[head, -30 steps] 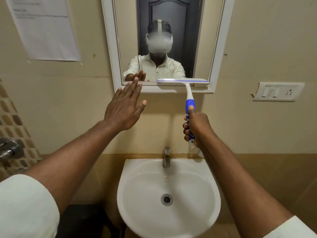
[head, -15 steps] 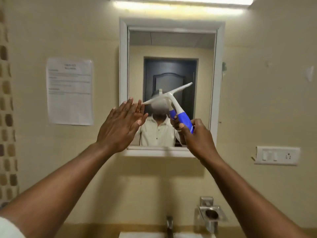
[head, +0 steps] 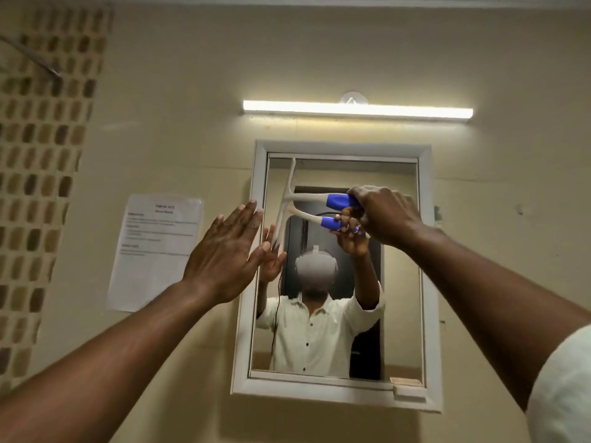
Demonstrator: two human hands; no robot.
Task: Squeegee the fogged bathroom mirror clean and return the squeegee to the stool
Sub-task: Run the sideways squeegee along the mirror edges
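Squeegee (head: 315, 199) held high against the mirror (head: 399, 314), up in the top left part of the glass. Handle lying level, long axis left to right, blue grip end toward the right, pale neck running left to the blade. Blade standing nearly upright along the left edge of the glass, close beside the white frame (head: 256, 282), top end near the upper corner. White blade and neck, bright blue handle; doubled by a reflection just below and slanting. Right hand (head: 388, 215) wrapped round the blue handle, fingers curled over it, knuckles toward the camera. Left hand (head: 228, 254) raised flat with fingers straight and together, palm facing the wall, holding nothing, fingertips over the left frame edge; whether touching the frame, cannot tell. Glass reflecting clearly: a person in a white shirt, both arms up, dark door behind. Lit tube light (head: 356, 109) on the wall above the mirror. Printed paper sheet (head: 156, 251) stuck to the wall to the left, and mosaic tiles (head: 41, 155) further left.
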